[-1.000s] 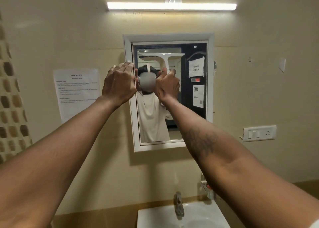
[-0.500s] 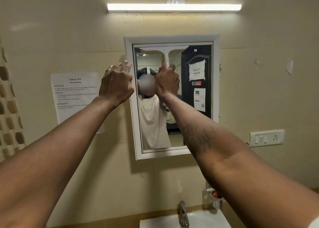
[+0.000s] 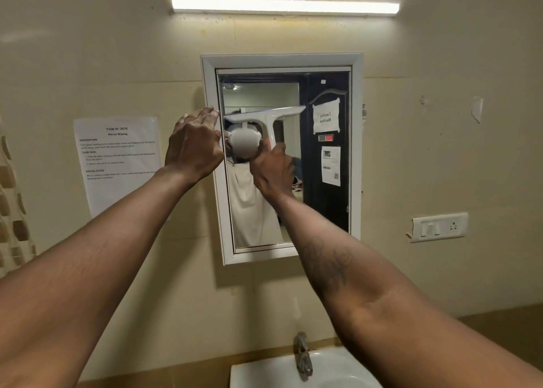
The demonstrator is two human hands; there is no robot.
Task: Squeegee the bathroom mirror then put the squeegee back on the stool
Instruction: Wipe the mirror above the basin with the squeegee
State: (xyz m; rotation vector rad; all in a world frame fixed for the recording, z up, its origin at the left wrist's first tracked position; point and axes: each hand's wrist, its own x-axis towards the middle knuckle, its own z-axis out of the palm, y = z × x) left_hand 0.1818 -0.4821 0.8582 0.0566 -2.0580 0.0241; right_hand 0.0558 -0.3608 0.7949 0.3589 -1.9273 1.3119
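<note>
A white-framed mirror (image 3: 356, 152) hangs on the beige wall. My right hand (image 3: 273, 170) grips the handle of a white T-shaped squeegee (image 3: 269, 117), whose blade lies across the left half of the glass at about a third of the way down, slightly tilted. My left hand (image 3: 192, 146) rests against the mirror frame's left edge, fingers curled on the frame and holding nothing else. The stool is not in view.
A white sink (image 3: 273, 373) with a metal tap (image 3: 302, 355) sits below the mirror. A printed task sheet (image 3: 117, 164) is taped to the wall at left. A switch plate (image 3: 439, 227) is at right, a tube light (image 3: 285, 5) above.
The squeegee blade has come down the glass from the mirror's top edge to about a third of the way down. My left hand stayed on the frame.
</note>
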